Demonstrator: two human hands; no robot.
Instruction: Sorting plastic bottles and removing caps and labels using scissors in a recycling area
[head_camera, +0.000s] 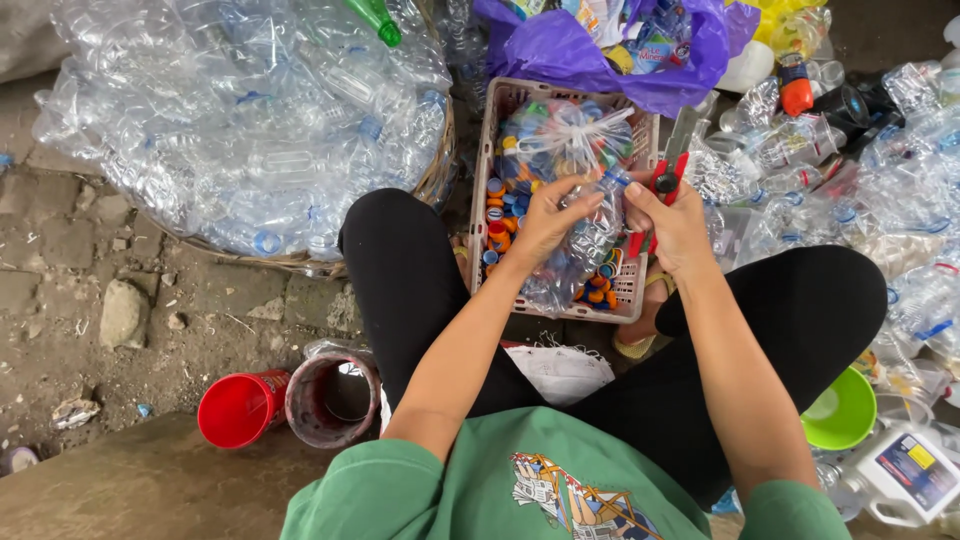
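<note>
My left hand (545, 222) grips a clear crushed plastic bottle (588, 245) over a pinkish plastic basket (628, 295) that holds several coloured bottle caps and a clear bag of caps (565, 135). My right hand (675, 225) touches the bottle's neck end and holds red-handled cutters (668, 178), with the blade pointing up and away. Both hands meet above the basket, between my knees in black trousers.
A big woven basket heaped with clear bottles (250, 120) stands to the left. Loose crushed bottles (860, 180) pile up on the right, with a purple bag (600, 50) behind. A red cup (240, 408), a worn tin (333, 398), a green bowl (845, 410) and a white jug (905, 475) lie near me.
</note>
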